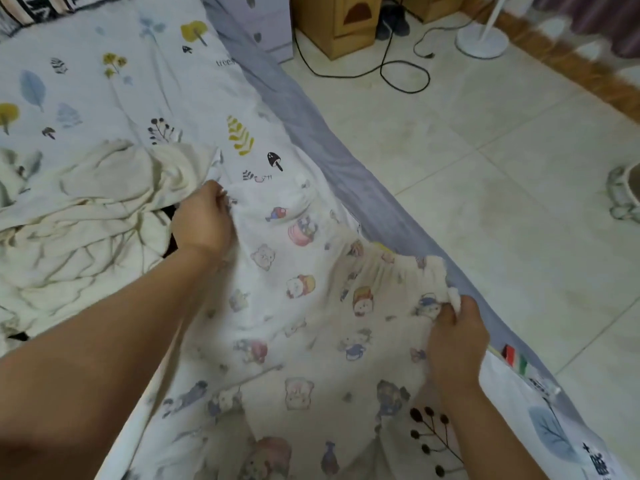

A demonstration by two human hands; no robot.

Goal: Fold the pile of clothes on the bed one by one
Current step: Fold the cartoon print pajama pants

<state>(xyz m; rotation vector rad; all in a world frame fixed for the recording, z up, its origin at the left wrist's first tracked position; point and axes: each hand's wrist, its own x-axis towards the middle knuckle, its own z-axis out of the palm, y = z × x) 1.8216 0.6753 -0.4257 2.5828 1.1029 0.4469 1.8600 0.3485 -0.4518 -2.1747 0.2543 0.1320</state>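
Note:
A white garment printed with small cartoon figures (298, 306) lies spread on the bed near its right edge, its gathered waistband toward the far right. My left hand (202, 220) pinches the garment's far left corner. My right hand (455, 336) grips the waistband's right end near the bed edge. A crumpled cream garment (83, 216) lies in a heap to the left, with something dark partly hidden under it.
The bed has a white sheet (114, 81) with a leaf print and a grey border (311, 133) along its right edge. On the tiled floor to the right are a wooden cabinet (339, 26), a black cable (398, 74) and a white fan base (483, 39).

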